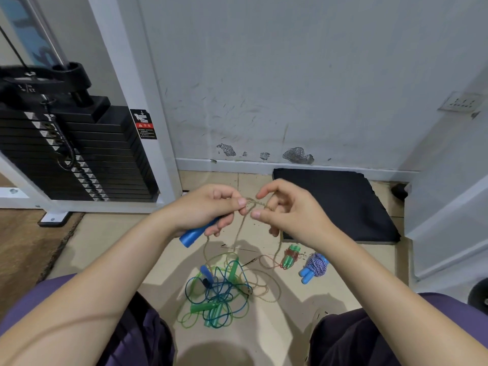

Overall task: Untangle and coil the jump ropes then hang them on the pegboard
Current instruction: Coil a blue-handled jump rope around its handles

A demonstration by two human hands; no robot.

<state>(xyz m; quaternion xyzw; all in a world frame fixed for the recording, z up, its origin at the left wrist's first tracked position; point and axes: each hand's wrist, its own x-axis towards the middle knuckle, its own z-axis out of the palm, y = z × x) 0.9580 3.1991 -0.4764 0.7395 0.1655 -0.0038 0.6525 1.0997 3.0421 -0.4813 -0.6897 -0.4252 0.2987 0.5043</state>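
Observation:
My left hand (pixel 211 210) grips a blue jump-rope handle (pixel 194 235) and pinches its tan rope (pixel 237 228) near a knot. My right hand (pixel 285 212) pinches the same tan rope just to the right, at chest height above the floor. The rope hangs down to a tangled pile of green and blue ropes with green handles (pixel 216 294) on the tiles between my knees. A coiled red rope with green handles (pixel 290 256) and a coiled blue-and-white rope with blue handles (pixel 314 266) lie to the right of the pile. No pegboard is in view.
A black weight stack (pixel 66 154) in a white frame stands at the left. A black mat (pixel 340 204) lies against the scuffed white wall ahead. A white panel (pixel 449 207) rises at the right. A brown rug (pixel 23 249) lies at the far left.

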